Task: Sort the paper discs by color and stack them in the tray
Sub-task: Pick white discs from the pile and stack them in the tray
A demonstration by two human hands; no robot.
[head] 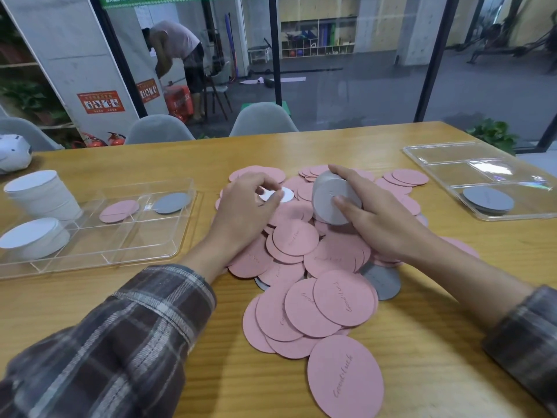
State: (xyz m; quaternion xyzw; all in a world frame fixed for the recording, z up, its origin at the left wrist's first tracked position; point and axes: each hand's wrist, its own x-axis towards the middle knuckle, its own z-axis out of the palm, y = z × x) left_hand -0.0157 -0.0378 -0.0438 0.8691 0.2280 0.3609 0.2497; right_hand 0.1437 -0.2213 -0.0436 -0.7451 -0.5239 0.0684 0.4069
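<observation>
**Soft even light, bendy edges**

The wooden table (pixel 301 152) is lit evenly, and a soft shadow is cast below the grip, beside the left sleeve (pixel 105 342), which is smeared. Rainbow glare is caught on the clear tray (pixel 446 164) right of the gripped grey stack (pixel 331 200).

This is a sitting corner of a gym. At 12 o'clock, behind a glass wall (pixel 346 86), cubby shelves (pixel 318 40) hold balls (pixel 292 52) and mats (pixel 327 34). Grey chairs (pixel 263 120) stand at the wooden table (pixel 376 143).
</observation>
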